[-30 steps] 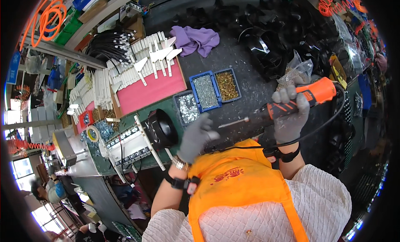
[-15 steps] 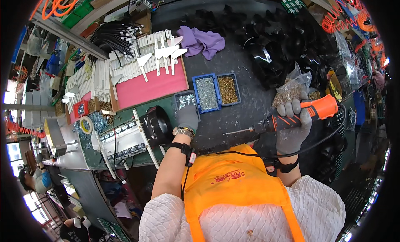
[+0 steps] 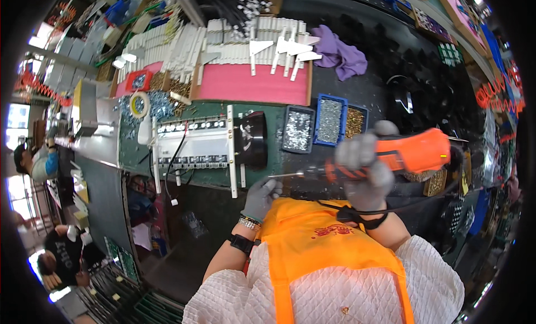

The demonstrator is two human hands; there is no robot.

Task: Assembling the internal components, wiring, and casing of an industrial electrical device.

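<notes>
My right hand (image 3: 358, 151), in a grey glove, is wrapped round an orange and black electric screwdriver (image 3: 423, 150). Its thin bit (image 3: 286, 175) points left. At the bit's tip is my gloved left hand (image 3: 261, 199), thumb and fingers pinched together. Anything between those fingers is too small to make out. Left of the hands lies a white frame assembly (image 3: 195, 145) with rows of small parts, and a black round housing (image 3: 254, 138) is at its right end. Beyond my left hand stand a dark tray of silvery small parts (image 3: 298, 130) and a blue tray of screws (image 3: 330, 120).
A tray of brass-coloured screws (image 3: 355, 121) sits beside the blue one. White brackets (image 3: 285, 50) lie over a pink-lined box (image 3: 254, 84). A purple cloth (image 3: 341, 53) lies behind the trays, with black parts (image 3: 410, 73) to its right. The screwdriver's cable (image 3: 413, 200) crosses my right wrist.
My left hand has left the dark tray and come back to the bit's tip, fingers now pinched. The screwdriver has shifted slightly left. The view has turned, and the assembly appears straighter.
</notes>
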